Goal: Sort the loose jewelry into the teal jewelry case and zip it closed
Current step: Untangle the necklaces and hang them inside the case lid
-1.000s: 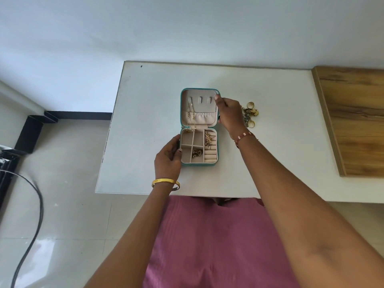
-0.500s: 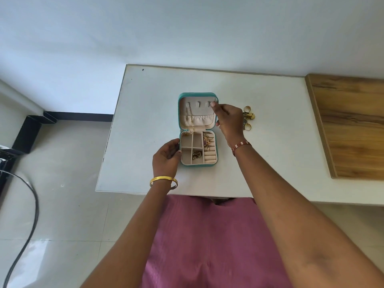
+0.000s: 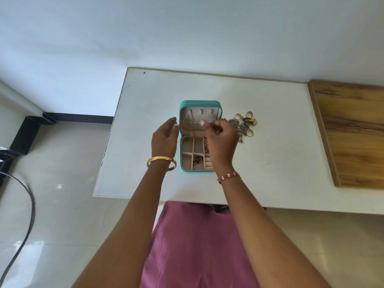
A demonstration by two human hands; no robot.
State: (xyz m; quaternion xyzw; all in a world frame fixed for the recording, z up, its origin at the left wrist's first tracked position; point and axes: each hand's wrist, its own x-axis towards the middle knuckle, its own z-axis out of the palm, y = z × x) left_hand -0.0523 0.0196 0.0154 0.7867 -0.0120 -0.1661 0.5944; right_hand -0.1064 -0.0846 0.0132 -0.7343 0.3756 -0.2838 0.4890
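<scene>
The jewelry case (image 3: 200,103) between the left hand (image 3: 164,139) and right hand (image 3: 221,140) is teal outside, with a pale beige lining inside its lid and its divided tray. Small gold-toned pieces glint in the compartments just under the right hand. Beyond the right hand, the loose jewelry (image 3: 245,124) is a mix of bright gold rings and darker silver-grey bits. A plain gold bangle (image 3: 161,160) circles the left wrist; a thread bracelet (image 3: 228,177) banded in red and white circles the right. The table (image 3: 270,163) is flat white. To the right hand's far side lies a wooden board (image 3: 353,132), warm brown with dark grain streaks. The person's garment (image 3: 197,246) is mauve pink.
</scene>
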